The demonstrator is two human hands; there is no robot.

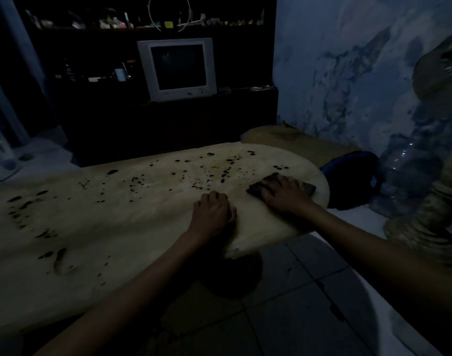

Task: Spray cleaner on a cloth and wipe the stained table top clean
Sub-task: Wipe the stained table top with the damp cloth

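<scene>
A pale wooden table top [132,227] fills the left and middle of the head view, dotted with many dark stains [194,173] across its far half and left side. My right hand [284,196] lies flat on a dark cloth [268,182] near the table's rounded right end, pressing it onto the wood. My left hand [212,214] rests on the table beside it, fingers curled loosely with nothing in them. No spray bottle is in view.
A dark shelf unit with an old grey TV [177,69] stands behind the table. A blue bag [353,176] and a large clear water bottle [402,181] sit on the floor at the right, next to a rough pillar [430,227]. Tiled floor lies below the table's edge.
</scene>
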